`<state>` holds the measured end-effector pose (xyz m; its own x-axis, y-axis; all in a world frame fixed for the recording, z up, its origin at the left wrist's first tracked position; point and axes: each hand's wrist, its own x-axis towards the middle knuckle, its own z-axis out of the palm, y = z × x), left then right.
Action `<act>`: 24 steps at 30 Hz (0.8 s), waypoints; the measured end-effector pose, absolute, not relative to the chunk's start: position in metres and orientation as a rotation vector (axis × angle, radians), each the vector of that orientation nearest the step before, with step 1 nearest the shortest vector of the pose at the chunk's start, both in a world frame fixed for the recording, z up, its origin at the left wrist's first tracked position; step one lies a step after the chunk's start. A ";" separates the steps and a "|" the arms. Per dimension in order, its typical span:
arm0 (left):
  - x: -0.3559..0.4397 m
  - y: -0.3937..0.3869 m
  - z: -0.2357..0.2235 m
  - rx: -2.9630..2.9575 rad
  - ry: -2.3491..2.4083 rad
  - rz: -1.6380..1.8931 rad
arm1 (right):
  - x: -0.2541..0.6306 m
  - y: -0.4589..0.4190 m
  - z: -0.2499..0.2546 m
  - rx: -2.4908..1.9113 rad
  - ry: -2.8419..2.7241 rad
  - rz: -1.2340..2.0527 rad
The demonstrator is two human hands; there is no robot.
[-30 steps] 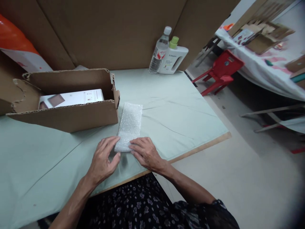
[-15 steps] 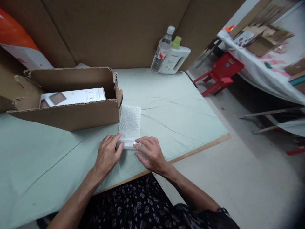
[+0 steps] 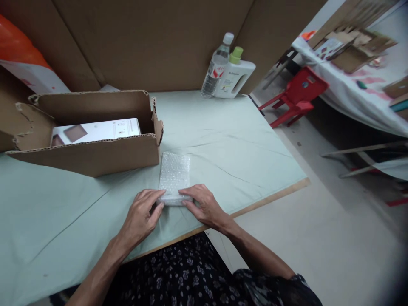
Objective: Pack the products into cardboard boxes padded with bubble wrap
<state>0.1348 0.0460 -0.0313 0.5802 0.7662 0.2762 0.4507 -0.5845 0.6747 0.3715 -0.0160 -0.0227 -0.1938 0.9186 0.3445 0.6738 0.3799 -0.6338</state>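
Observation:
A sheet of bubble wrap (image 3: pixel 175 172) lies on the pale green cloth, its near end rolled into a flat bundle. Whatever may be inside the roll cannot be made out. At the roll's left end, my left hand (image 3: pixel 142 212) grips it between thumb and fingers. My right hand (image 3: pixel 204 205) pinches the right end in the same way, fingers on top and thumb at the near side. The flat part of the wrap stretches away from me, close to the corner of an open cardboard box (image 3: pixel 127 156).
Inside the cardboard box lies a white printed box (image 3: pixel 105 129). A water bottle (image 3: pixel 217 66) and a white jug with a green cap (image 3: pixel 234 78) stand at the back. The table's edge (image 3: pixel 270 197) runs along the right front. Beyond it is a red chair (image 3: pixel 301 95).
The bubble wrap has come slightly toward me and its flat part looks shorter. Both hands have closed more firmly around the ends of the roll.

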 end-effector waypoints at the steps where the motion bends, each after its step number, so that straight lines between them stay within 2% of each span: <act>1: 0.136 0.047 -0.031 2.259 0.995 0.749 | 0.372 -0.018 -0.022 -1.403 -1.928 0.393; 4: 0.144 0.054 -0.033 2.291 1.087 0.738 | 0.372 -0.023 -0.021 -1.474 -1.963 0.189; 8: 0.152 0.058 -0.035 2.363 1.121 0.827 | 0.370 -0.019 -0.028 -1.483 -2.193 0.139; 11: 0.150 0.052 -0.032 2.438 1.018 0.846 | 0.370 -0.013 -0.033 -1.459 -2.157 0.184; 17: 0.139 0.040 -0.025 2.341 0.893 0.789 | 0.374 -0.015 -0.025 -1.353 -1.996 0.497; 24: 0.153 0.054 -0.035 2.342 1.100 0.771 | 0.371 -0.017 -0.020 -1.468 -2.149 0.170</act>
<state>0.1531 0.0537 -0.0346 0.5288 0.7950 0.2973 0.5505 -0.5879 0.5928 0.3712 -0.0167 -0.0197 -0.2711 0.8963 0.3509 0.8299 0.4023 -0.3864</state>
